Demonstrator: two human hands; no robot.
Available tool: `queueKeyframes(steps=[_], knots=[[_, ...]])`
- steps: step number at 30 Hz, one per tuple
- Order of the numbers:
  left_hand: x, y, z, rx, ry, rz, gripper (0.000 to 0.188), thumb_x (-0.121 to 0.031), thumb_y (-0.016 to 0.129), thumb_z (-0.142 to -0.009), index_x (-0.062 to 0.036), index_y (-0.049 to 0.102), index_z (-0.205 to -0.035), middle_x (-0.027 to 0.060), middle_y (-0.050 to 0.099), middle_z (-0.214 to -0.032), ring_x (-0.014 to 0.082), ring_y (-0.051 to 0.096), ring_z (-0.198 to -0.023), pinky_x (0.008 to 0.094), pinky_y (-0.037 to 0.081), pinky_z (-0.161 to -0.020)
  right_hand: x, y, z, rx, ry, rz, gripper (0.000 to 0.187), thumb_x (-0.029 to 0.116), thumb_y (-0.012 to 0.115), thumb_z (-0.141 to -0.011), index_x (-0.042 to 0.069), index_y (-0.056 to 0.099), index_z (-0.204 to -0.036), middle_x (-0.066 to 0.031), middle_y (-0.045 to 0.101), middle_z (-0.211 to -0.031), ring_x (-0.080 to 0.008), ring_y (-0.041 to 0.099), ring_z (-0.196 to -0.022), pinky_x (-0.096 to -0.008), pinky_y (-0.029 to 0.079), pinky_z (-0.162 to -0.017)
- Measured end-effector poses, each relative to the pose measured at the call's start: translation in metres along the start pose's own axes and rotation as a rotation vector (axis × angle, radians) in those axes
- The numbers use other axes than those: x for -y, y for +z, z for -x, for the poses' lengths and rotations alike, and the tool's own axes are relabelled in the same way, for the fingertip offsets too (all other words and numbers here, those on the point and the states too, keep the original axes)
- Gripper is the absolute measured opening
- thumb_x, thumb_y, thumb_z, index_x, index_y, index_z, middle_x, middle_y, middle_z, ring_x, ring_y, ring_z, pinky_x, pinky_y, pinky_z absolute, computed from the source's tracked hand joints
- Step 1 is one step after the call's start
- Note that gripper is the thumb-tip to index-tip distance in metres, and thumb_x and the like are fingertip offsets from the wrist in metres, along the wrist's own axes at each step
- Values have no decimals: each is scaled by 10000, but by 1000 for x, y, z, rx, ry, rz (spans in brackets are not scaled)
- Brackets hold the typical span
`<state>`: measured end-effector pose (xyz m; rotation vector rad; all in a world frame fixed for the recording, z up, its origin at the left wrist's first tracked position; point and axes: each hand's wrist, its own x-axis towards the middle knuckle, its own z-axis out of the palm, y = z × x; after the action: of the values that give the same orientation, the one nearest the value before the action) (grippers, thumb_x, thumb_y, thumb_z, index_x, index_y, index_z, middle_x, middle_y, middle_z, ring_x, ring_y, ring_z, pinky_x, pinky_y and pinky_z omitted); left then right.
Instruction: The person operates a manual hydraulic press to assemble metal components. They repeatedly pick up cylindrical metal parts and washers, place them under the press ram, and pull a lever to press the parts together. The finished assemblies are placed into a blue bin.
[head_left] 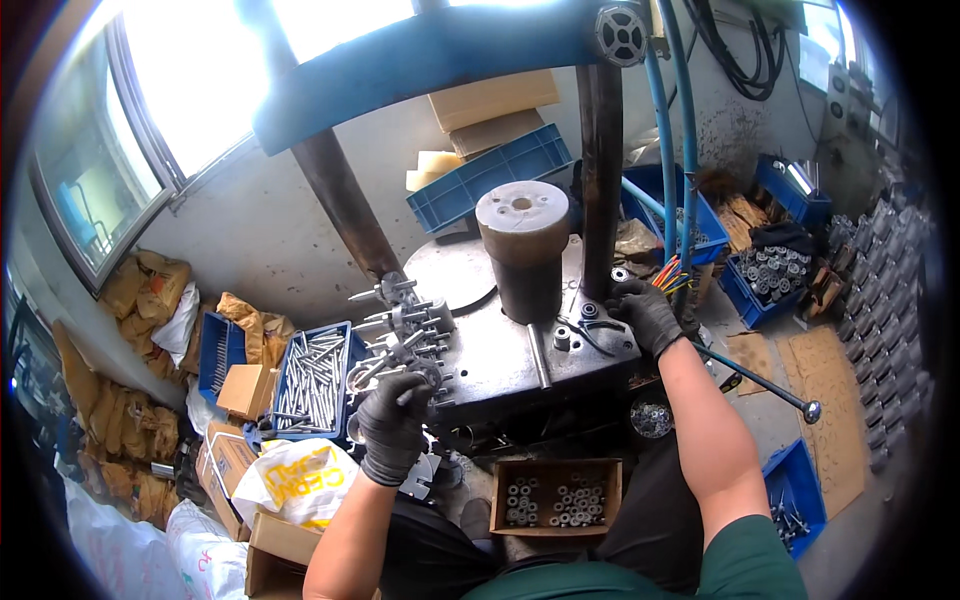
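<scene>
My left hand [392,425], in a dark grey glove, is closed at the left edge of the press table [480,365]. Its fingers are curled beside a cluster of metal shafts with round fittings [405,320]; what they grip is hidden. On the table's right side my right hand [648,315], gloved too, has its fingers bent down near small metal rings [590,310]. Whatever it holds cannot be made out. Dark-handled pliers [588,338] lie just left of it. A thick steel cylinder [528,260] stands mid-table, with a metal rod [539,358] in front.
Left of the table is a blue crate of metal shafts [313,385]. A wooden box of small rings [556,528] sits below, between my legs. Two dark posts [601,170] rise behind the table. A ball-ended lever [765,385] juts out at right, above a blue bin [795,480].
</scene>
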<state>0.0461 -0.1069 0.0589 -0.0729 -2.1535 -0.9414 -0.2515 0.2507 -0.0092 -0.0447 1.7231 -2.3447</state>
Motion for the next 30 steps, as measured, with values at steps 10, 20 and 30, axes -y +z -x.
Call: queueKeyframes(steps=[10,20,30], knots=[[3,38,1,-293,72,-76,244,-257,778,-991,-59,753,-1131,125,636,-1165,283,635,-1108,417,514,-995,-23,8,-22,-80,-421,1143,254,144,833,-814,48,807,-1047,-179,788,-1035,-336,764,-1005,-412,592,-933],[12,22,-8,-229,184,-1,291,-340,686,-1062,-62,747,-1122,159,719,-1189,313,666,-1114,443,514,-1047,-35,40,-19,-211,-305,1460,338,343,751,-858,115,811,-1100,-200,766,-1126,-395,722,-1106,-501,564,-1004],[7,30,-17,-506,83,177,334,-346,671,-1092,-20,730,-1124,126,733,-1177,240,701,-1018,392,549,-892,-41,55,-22,-355,-316,1480,278,316,745,-836,104,794,-1009,-209,764,-1068,-411,731,-1057,-515,574,-958]])
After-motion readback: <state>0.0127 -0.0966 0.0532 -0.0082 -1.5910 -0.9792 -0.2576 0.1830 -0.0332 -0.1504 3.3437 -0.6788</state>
